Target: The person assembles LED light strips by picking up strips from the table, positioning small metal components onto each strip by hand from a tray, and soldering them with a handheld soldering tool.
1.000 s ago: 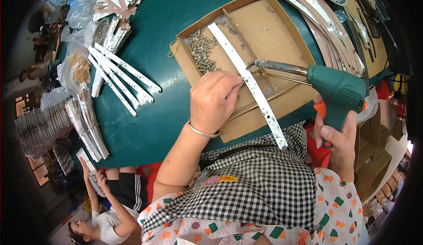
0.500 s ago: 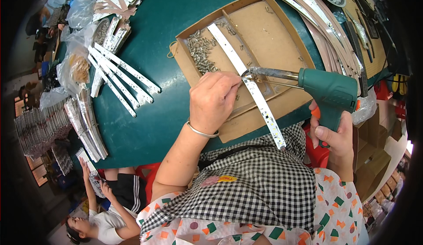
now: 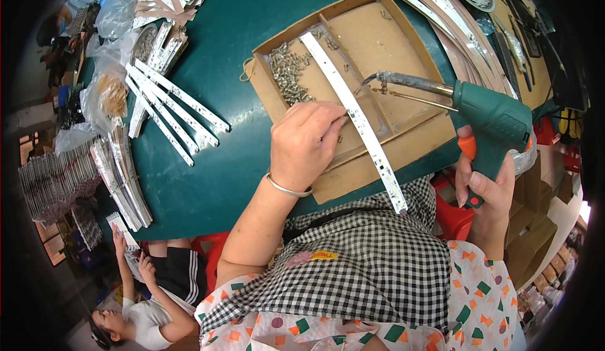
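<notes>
Head view, my left hand point(image 3: 305, 138) pinched together at the white strip point(image 3: 358, 124), frame centre, what it grips hidden, my right hand point(image 3: 494, 199) clamped around a green soldering gun point(image 3: 493, 116), frame right.

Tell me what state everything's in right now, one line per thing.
Left hand: pinched shut beside the white strip; anything held is hidden.
Right hand: closed around the soldering gun.
Soldering gun: held up, tip seemingly off the strip.
White strip: slanting over the tray.
Tray: open, divided.
Metal bits: loose, heaped in the tray.
Other strips: fanned out on the table.
Bracelet: worn on the left wrist.
</notes>
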Demonstrator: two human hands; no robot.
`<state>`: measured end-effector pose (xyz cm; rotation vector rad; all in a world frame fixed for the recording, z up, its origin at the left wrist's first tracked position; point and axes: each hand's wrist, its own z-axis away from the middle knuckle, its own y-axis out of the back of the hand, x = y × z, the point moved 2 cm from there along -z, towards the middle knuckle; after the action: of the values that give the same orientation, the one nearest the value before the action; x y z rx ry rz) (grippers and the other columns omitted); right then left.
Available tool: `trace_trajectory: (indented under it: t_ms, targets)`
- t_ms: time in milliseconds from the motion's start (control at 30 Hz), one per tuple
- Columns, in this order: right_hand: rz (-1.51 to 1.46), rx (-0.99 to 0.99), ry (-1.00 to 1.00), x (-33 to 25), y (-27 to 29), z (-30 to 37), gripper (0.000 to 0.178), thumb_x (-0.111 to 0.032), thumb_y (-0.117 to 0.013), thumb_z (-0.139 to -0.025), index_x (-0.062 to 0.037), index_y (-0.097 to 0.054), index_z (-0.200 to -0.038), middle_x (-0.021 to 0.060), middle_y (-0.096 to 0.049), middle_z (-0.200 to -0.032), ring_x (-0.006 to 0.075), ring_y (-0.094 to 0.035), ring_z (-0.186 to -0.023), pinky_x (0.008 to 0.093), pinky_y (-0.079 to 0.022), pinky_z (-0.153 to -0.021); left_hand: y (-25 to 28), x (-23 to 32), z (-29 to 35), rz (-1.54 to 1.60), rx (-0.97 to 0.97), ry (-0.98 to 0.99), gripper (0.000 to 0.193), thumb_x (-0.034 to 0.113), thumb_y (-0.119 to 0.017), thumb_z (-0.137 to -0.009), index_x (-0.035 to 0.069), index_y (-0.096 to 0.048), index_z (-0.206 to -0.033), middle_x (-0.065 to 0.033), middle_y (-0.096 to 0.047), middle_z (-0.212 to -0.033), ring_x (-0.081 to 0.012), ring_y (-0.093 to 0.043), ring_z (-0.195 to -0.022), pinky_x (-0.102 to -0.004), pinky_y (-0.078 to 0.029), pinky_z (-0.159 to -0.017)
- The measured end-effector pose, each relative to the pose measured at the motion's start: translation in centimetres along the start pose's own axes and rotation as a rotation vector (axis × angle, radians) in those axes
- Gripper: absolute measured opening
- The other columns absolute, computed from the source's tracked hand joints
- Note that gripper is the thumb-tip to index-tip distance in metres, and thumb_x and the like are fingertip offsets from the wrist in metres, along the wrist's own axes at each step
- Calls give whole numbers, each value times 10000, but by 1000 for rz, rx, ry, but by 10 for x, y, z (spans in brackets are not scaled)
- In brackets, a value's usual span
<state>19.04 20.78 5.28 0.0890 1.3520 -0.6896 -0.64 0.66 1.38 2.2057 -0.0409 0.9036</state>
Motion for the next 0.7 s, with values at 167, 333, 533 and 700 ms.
trace_trajectory:
  t_ms: [167,333,533,700]
  targets:
    - [-17,77,146,-22,9,-4,728,-227,-732,-790,119,-365,-1316,64,-498,-716,118,-503,-440,210,-419,-366,12,15,-8,-3,23,-16,195,-54,-758,-669,30,-690,-831,-99,-699,-823,-253,-676,-741,-308,-538,-651]
    - [-190,165,370,-48,37,-31,592,-223,-618,-901,66,-367,-1352,49,-481,-792,107,-495,-569,222,-407,-443,28,53,-6,46,-239,-177,323,14,-779,-614,52,-698,-925,-81,-697,-961,-276,-642,-848,-366,-523,-736]
    - [158,520,431,-48,73,-107,297,-96,-665,-866,13,-539,-1111,18,-550,-730,100,-526,-535,233,-427,-473,11,82,-5,26,-626,-438,320,101,-653,-715,69,-687,-1032,-45,-673,-1113,-218,-581,-887,-330,-449,-737]
    - [267,593,480,-47,69,-72,245,-48,-686,-845,-6,-535,-1032,21,-564,-728,87,-527,-537,226,-419,-457,9,82,-5,17,-647,-509,300,114,-632,-716,42,-678,-1003,-39,-658,-1004,-187,-570,-858,-319,-447,-739]
